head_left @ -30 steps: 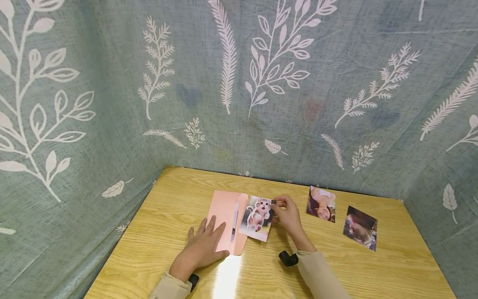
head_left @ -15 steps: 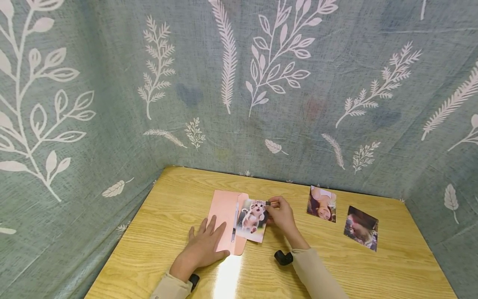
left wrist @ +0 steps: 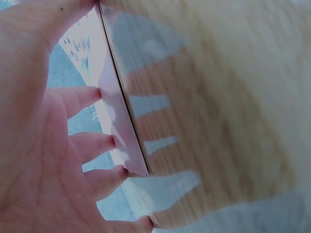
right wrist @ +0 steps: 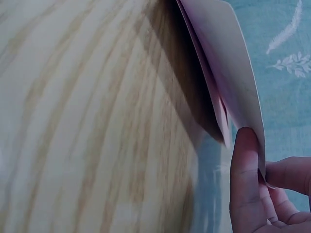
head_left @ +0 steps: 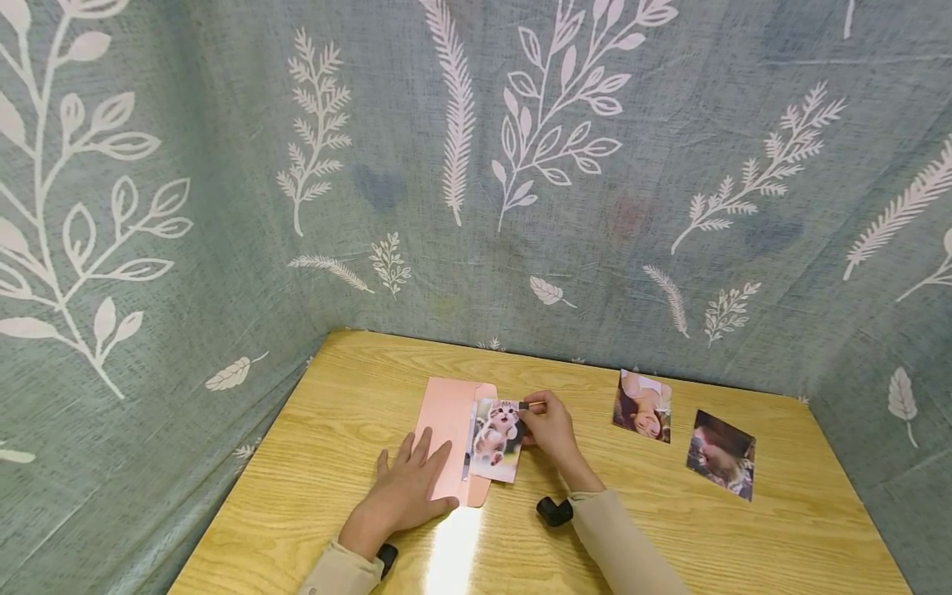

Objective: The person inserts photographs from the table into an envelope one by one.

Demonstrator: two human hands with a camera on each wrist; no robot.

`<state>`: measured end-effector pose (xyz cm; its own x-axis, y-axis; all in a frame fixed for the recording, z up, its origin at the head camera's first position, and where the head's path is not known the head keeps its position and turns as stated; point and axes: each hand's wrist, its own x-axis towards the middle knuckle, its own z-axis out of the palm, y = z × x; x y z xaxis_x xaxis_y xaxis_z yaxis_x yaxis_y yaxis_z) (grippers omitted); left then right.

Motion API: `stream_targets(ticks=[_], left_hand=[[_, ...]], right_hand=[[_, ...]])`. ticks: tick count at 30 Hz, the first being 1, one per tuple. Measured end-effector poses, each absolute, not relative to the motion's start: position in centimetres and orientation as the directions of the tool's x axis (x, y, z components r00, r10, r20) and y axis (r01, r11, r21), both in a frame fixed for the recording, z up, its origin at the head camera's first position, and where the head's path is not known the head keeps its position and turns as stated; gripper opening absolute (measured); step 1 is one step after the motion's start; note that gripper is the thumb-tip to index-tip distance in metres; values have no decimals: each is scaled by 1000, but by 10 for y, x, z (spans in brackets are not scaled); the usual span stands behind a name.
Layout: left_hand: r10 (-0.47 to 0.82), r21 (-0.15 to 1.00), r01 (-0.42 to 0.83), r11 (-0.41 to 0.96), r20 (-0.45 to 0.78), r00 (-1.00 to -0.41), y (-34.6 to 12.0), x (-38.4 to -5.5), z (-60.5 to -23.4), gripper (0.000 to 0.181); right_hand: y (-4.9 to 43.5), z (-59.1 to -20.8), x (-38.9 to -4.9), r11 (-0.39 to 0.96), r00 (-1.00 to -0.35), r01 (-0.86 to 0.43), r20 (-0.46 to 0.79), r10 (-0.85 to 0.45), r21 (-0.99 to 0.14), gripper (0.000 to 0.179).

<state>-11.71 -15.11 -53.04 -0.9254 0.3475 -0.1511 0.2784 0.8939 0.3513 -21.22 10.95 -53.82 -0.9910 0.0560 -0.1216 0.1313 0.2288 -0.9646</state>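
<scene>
A pink envelope (head_left: 444, 409) lies on the wooden table with its flap (head_left: 479, 496) spread toward the right. My left hand (head_left: 405, 489) rests on its near part, fingers spread; in the left wrist view the fingertips (left wrist: 107, 141) touch the envelope's surface. With thumb and fingers, my right hand (head_left: 552, 431) pinches the upper right corner of a kitten photo (head_left: 495, 442). That photo overlaps the flap, its left edge at the envelope's opening. A narrow strip of another picture (head_left: 467, 464) shows at the opening. In the right wrist view the photo's pale back (right wrist: 221, 53) slants over the flap.
Two more photos lie on the table to the right: a portrait of a person (head_left: 643, 406) and a darker, glossy picture (head_left: 721, 454). A grey-green curtain (head_left: 476, 273) with white leaf prints stands behind the table (head_left: 744, 545) and along its sides.
My right hand has moved left with the kitten photo, bringing its left edge across the flap to the envelope's opening. The left hand has stayed in place on the envelope.
</scene>
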Motion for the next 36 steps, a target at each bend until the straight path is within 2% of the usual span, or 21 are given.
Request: stream_targets(ticks=[36], left_hand=[[341,345,275,898,-150,-928,-148,-116,-528,86]], right_hand=[[71,-547,-216,251,-993,118,-118,14,-961,20]])
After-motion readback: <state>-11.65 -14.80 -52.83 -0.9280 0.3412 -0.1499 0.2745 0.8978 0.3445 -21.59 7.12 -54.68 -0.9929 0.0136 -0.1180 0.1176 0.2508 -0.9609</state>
